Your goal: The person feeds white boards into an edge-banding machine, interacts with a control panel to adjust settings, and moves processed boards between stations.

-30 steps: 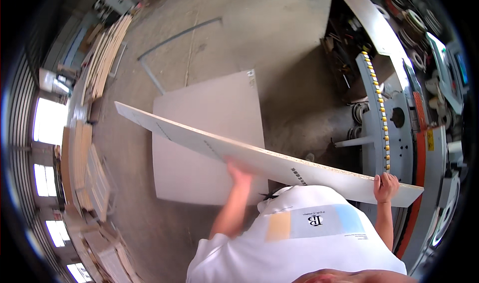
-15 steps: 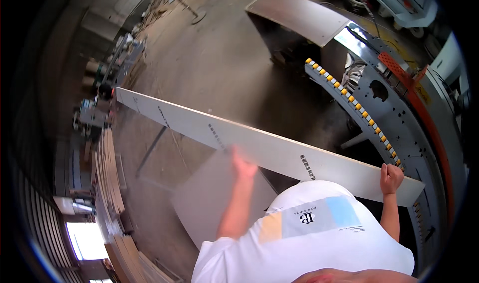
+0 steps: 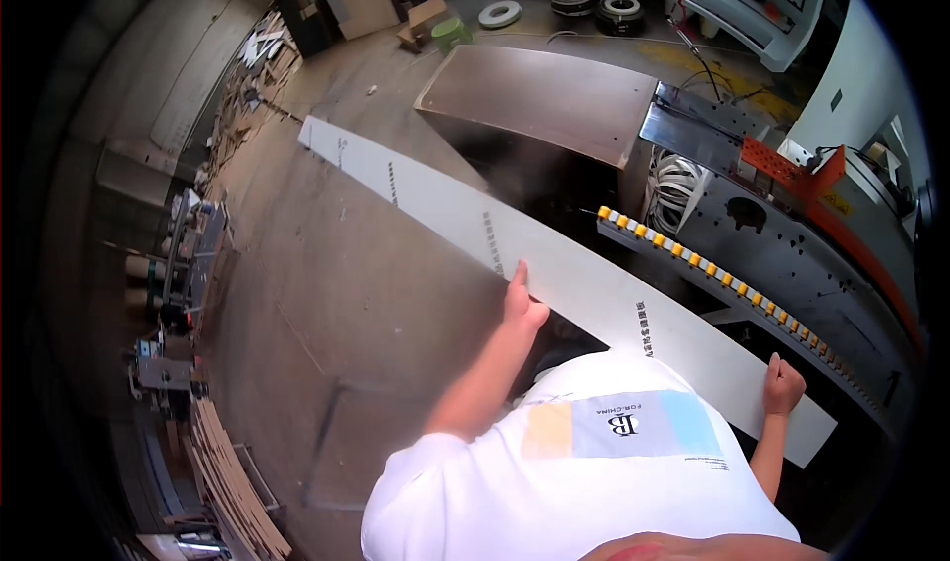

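A long white board [image 3: 574,269] with dark printed marks on its face stretches in front of me, from the far left to beside my right hip. My left hand [image 3: 524,302] grips its near edge around the middle, one finger lying extended on the face and the rest hidden by the board. Close to the board's right end, my right hand [image 3: 784,386] is closed over the far edge. The broad face is turned up towards me.
A machine's roller rail [image 3: 708,267] with yellow-and-white rollers runs along the right. Beyond it stands a brown box-shaped cabinet [image 3: 539,96] beside coiled white hose [image 3: 675,195]. Stacked boards [image 3: 233,482] lie at lower left; edging rolls [image 3: 620,12] sit at the back.
The board has swung so its far end points further ahead, and its face has tilted upward. My left hand has shifted right and forward with it. The grey sheet below has left view.
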Demonstrator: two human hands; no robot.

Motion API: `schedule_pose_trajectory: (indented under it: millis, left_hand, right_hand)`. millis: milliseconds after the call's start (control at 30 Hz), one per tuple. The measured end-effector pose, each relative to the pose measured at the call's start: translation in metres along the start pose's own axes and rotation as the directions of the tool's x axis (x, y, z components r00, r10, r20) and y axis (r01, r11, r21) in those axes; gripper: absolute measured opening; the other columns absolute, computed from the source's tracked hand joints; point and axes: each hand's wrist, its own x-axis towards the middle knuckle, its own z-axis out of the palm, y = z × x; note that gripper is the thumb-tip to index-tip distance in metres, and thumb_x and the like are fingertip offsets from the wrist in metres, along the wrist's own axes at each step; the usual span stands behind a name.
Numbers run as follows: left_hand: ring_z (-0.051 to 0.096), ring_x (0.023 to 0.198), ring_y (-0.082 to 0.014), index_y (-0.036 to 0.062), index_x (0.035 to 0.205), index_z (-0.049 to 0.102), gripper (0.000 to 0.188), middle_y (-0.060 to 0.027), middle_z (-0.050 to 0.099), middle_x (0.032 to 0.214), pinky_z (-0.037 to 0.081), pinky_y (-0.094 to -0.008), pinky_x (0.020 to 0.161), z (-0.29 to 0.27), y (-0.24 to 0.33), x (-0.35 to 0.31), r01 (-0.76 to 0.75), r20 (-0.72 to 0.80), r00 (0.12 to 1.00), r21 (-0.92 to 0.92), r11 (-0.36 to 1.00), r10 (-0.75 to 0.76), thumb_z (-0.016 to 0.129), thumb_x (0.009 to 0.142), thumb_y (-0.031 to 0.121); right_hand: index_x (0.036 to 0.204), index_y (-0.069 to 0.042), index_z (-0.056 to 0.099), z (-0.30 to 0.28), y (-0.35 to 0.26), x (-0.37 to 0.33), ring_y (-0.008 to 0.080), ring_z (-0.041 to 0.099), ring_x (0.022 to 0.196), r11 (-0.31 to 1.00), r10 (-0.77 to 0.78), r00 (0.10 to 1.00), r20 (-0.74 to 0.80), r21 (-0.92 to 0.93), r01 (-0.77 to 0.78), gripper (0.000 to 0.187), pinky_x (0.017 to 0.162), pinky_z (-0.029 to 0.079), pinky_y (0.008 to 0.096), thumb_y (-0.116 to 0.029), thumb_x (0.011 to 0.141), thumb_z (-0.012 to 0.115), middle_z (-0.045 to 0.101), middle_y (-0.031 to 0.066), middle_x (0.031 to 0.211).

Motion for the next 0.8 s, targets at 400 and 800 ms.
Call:
schedule_pose_trajectory:
  millis: [400,800]
  left_hand:
    - [0.056,0.133,-0.0327,0.0029,0.144,0.05,0.046,-0.0138,0.056,0.146,0.046,-0.0524,0.113,0.053,0.107,0.198,0.167,-0.039,0.986,0.264,0.95,-0.163,0.055,0.108,0.031]
    - [0.072,0.092,-0.029,0.0001,0.124,0.059,0.05,-0.0139,0.071,0.103,0.059,-0.0407,0.074,0.101,0.246,0.4,0.117,-0.08,0.98,0.972,0.203,-0.185,0.053,0.107,0.047]
  right_hand:
    - [0.066,0.0,0.062,0.05,-0.183,0.036,0.0396,0.061,0.062,0.961,0.269,0.961,0.058,-0.079,-0.264,0.049,0.058,0.046,0.0459,-0.035,0.1,0.061,0.061,0.0226,0.067]
    - [0.07,-0.008,0.073,0.184,-0.275,0.252,0.0372,0.068,0.077,0.973,0.206,0.965,0.165,0.069,-0.219,0.045,0.07,0.052,0.0491,-0.045,0.095,0.064,0.071,0.0169,0.079]
